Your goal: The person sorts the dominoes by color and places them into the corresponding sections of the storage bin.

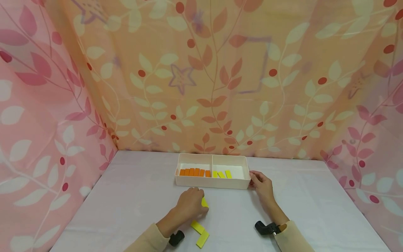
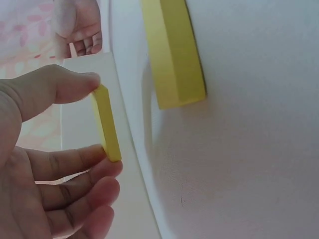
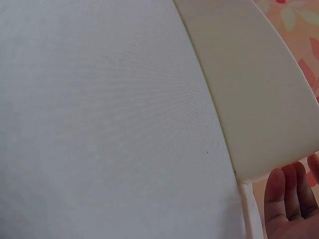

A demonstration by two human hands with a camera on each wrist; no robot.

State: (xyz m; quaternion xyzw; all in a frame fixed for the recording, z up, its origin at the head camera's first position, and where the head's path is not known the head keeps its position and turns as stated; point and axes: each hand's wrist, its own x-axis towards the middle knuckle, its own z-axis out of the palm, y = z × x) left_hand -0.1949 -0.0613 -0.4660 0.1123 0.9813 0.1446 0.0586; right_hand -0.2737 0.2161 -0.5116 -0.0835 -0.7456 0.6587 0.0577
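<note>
My left hand (image 1: 190,203) pinches a yellow rectangular block (image 2: 107,124) between thumb and fingertips, in front of a white two-compartment box (image 1: 204,182). The box's left compartment holds several orange blocks (image 1: 196,172); the right one holds three yellow blocks (image 1: 221,174). At the box's right end, my right hand (image 1: 262,185) grips the corner with bent fingers, also seen in the right wrist view beside the box wall (image 3: 254,94). Two more yellow blocks (image 1: 202,239) lie on the table near my left wrist, their ends close together.
A white cloth covers the table (image 1: 135,199). Patterned curtains (image 1: 214,87) hang behind and on both sides, with the box standing near the back one. Black wrist devices (image 1: 266,228) are worn on both arms.
</note>
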